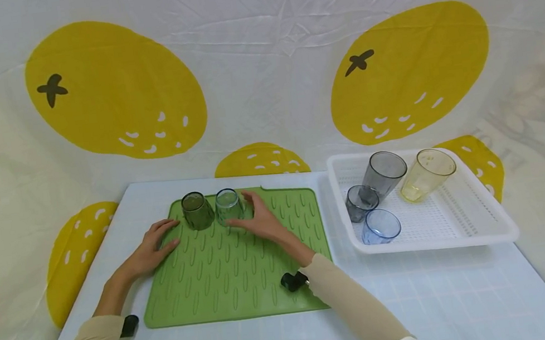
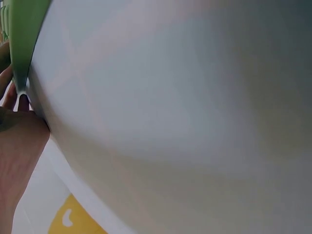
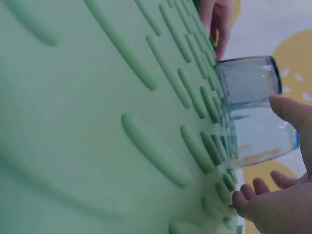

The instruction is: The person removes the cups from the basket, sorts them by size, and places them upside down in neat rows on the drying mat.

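A dark grey-green glass (image 1: 198, 212) and a clear bluish glass (image 1: 229, 207) stand side by side near the back of a green ridged mat (image 1: 234, 275); both look mouth down. My right hand (image 1: 260, 221) is spread around the bluish glass, thumb in front and fingers on its far right side. In the right wrist view, the thumb overlaps this glass (image 3: 261, 134) while the other fingers show a gap from it. On the mat's left edge rests my left hand (image 1: 152, 248), fingers extended towards the dark glass and apart from it.
A white perforated basket (image 1: 442, 243) sits on the right of the table. It holds a tall grey glass (image 1: 385, 174), a tall yellow glass (image 1: 427, 175), a small dark glass (image 1: 361, 203) and a small blue glass (image 1: 381, 226). Behind the table hangs a lemon-patterned cloth (image 1: 262, 81).
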`<action>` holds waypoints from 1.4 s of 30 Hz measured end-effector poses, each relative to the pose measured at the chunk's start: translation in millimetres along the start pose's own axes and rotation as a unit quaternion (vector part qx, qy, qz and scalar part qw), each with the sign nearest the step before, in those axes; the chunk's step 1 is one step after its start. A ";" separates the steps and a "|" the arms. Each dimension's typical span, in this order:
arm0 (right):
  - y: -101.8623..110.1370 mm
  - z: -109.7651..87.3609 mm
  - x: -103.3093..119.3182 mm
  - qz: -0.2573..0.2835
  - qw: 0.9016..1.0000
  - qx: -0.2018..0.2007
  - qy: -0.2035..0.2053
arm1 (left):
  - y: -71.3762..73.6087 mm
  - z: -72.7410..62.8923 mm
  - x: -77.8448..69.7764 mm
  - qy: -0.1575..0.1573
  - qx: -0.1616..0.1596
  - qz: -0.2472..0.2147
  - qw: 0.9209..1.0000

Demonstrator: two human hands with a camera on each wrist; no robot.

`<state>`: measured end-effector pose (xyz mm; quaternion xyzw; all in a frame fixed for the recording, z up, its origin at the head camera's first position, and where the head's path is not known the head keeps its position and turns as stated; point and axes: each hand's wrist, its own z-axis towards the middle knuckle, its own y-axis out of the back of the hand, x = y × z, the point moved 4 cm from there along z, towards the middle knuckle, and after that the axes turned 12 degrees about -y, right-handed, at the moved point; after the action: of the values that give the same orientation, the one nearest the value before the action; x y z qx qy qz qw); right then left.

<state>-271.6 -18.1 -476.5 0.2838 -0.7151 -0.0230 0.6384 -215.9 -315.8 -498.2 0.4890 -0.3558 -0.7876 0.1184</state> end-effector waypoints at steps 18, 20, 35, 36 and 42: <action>40.9 -52.8 13.6 0.016 0.999 0.022 0.027 | -0.5 -2.1 -4.7 0.001 0.000 0.006 1.000; 47.1 -57.8 16.2 0.011 0.999 0.017 0.038 | -0.7 -1.9 -4.8 0.000 0.002 0.005 1.000; 99.5 -96.4 24.7 0.000 0.996 -0.016 0.087 | -3.4 -0.2 -7.0 -0.022 -0.011 0.038 0.999; 103.2 -99.1 24.4 0.001 0.996 -0.020 0.091 | -3.7 -0.4 -8.4 -0.025 -0.012 0.043 0.999; 124.1 -113.5 17.2 0.015 0.993 -0.045 0.111 | -6.8 -1.8 -12.9 -0.041 -0.015 0.077 0.996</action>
<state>-213.6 115.8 -391.2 0.2446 -0.6424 -0.0145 0.7262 -207.0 -304.8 -494.5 0.4259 -0.3846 -0.8008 0.1715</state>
